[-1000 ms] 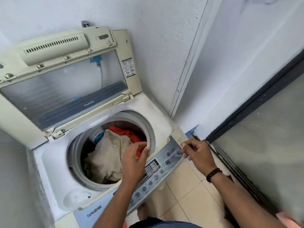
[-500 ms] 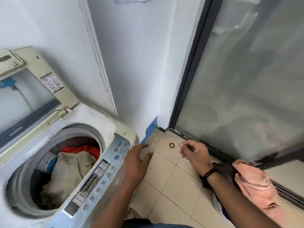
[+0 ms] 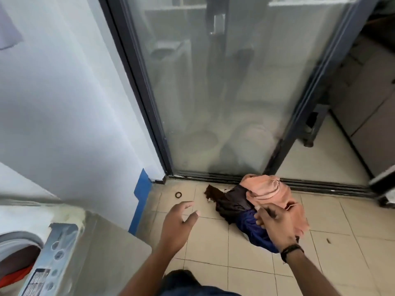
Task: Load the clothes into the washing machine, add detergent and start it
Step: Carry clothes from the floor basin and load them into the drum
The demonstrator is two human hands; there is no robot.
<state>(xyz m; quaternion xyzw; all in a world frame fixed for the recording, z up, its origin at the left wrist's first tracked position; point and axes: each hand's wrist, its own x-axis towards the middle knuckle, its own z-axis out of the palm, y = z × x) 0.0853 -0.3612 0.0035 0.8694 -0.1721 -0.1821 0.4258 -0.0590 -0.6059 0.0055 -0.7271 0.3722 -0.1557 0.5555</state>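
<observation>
The view had swung from the washing machine (image 3: 53,248) to the clothes (image 3: 256,206) on the floor; right hand (image 3: 275,225), fingers loosely curled, reached them; left hand (image 3: 179,225), fingers spread, hovered beside; loading continued.

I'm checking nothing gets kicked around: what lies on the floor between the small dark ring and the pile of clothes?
In the head view, only bare beige floor tiles lie between the ring and the pile of clothes.

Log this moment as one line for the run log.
stage: fetching more clothes | right hand: over clothes pile on floor, grip unclear | left hand: open, empty | washing machine: partly loaded
</observation>
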